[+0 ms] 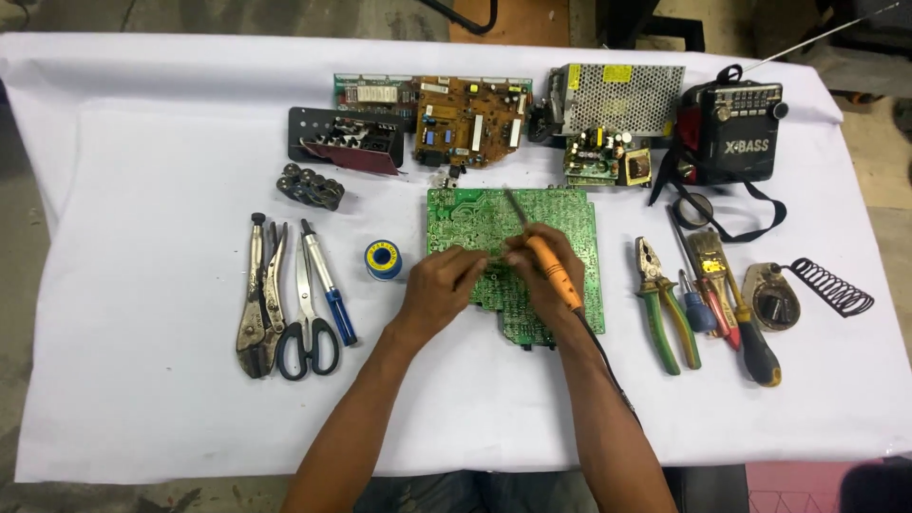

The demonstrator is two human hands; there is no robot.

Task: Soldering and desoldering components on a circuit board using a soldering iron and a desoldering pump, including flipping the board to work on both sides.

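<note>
Orange soldering iron (556, 271), tip up-left.

L hand (439, 285) bare | R hand (543, 271) bare | forearms: no sleeves, no gloves

Electronics repair workshop: circuit boards (472, 121), pliers (665, 304).

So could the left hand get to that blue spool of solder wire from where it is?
Probably yes: the left hand rests on the green circuit board, and the blue spool sits just beside it with only bare white cloth between.
</note>
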